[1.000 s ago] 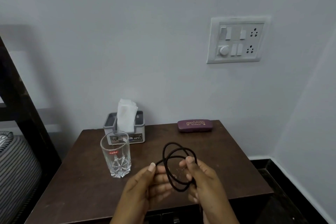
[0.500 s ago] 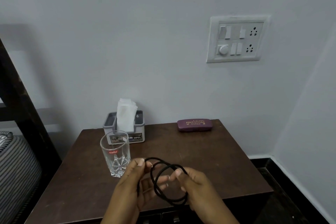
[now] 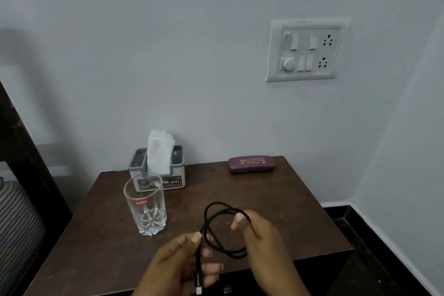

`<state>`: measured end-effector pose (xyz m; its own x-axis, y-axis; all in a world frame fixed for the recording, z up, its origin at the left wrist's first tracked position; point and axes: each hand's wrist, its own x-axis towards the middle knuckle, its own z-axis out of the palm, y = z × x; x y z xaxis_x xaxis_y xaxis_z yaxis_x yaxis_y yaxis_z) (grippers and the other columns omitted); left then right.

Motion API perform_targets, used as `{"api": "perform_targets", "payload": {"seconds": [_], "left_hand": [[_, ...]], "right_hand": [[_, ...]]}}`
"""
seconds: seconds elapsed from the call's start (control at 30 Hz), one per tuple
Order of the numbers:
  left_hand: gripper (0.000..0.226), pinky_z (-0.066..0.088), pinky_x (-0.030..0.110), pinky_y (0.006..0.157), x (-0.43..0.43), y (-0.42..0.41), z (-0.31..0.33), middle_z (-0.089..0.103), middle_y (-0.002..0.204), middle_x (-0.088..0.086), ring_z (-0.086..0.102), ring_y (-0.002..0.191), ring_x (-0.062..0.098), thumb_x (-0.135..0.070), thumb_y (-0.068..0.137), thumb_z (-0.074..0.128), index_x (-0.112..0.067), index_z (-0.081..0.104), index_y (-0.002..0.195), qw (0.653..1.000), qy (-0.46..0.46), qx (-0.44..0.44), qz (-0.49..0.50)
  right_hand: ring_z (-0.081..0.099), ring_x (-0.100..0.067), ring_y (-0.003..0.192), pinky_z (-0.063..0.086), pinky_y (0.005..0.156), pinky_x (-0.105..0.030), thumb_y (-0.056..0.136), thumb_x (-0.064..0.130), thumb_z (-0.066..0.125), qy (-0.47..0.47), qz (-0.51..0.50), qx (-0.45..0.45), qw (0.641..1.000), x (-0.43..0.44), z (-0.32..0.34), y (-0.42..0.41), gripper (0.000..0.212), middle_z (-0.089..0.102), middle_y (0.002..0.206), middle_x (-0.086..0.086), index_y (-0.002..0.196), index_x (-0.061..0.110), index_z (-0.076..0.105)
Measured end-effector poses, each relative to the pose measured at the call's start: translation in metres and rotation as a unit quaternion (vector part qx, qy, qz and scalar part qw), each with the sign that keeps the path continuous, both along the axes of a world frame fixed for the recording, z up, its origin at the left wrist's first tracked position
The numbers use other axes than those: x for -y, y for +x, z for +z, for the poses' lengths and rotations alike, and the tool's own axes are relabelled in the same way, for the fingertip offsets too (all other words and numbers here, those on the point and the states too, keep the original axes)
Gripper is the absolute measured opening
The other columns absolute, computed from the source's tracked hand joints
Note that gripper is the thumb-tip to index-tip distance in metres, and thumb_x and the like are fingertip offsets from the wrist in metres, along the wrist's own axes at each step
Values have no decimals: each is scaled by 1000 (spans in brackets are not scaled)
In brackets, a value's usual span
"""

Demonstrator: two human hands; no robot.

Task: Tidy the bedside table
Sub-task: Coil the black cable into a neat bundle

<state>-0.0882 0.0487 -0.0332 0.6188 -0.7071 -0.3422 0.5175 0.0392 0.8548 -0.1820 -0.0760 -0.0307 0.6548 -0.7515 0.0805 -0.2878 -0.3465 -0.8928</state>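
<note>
A black cable (image 3: pixel 217 218) is coiled into loops above the front of the dark wooden bedside table (image 3: pixel 276 202). My right hand (image 3: pixel 260 240) pinches the right side of the coil between thumb and fingers. My left hand (image 3: pixel 182 264) grips the left side, with the cable's end and its light plug hanging down past my fingers. A clear drinking glass (image 3: pixel 145 204) stands upright on the table, left of my hands.
A grey tissue holder (image 3: pixel 177 175) with white tissue stands at the back left of the table. A maroon spectacle case (image 3: pixel 251 164) lies at the back right. A switch panel (image 3: pixel 306 51) is on the wall. A dark bed frame (image 3: pixel 31 163) is at left.
The coil has shifted right again and sits a little higher than half a second ago. My left hand has slid down to the cable's end, which now hangs below it.
</note>
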Motion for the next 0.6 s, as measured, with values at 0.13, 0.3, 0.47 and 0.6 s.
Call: {"api": "perform_targets", "payload": {"seconds": [0.13,0.3,0.47,0.6], "left_hand": [[21,59,36,51,-5,8,-4,71,70,11,72,67,27,-19,79,61,-2,70,68,995,-24,-98,-21],[23,58,37,61,-1,4,3,74,87,21,73,75,28,-16,66,73,-9,56,79,991,-80,-106,-24],[50,52,32,50,2,7,12,57,58,21,63,44,26,-51,82,49,-3,63,79,996,-24,23,-80],[60,55,27,57,5,8,16,57,54,5,63,58,22,-49,38,89,-9,73,81,984,-41,130,-115]], "right_hand": [[58,-2,82,44,74,-22,97,30,41,-10,11,-8,1000,-3,1,-1,30,66,84,4,70,31,55],[57,-3,74,41,64,-17,97,29,40,-47,26,-39,998,-10,-3,1,29,61,75,6,71,33,51],[57,-7,83,42,74,-24,97,35,39,-80,79,-86,990,-6,8,-5,29,55,73,10,70,36,47],[59,-12,88,43,79,-30,97,35,39,-126,101,-107,981,-4,18,-7,23,63,85,5,79,31,53]]}}
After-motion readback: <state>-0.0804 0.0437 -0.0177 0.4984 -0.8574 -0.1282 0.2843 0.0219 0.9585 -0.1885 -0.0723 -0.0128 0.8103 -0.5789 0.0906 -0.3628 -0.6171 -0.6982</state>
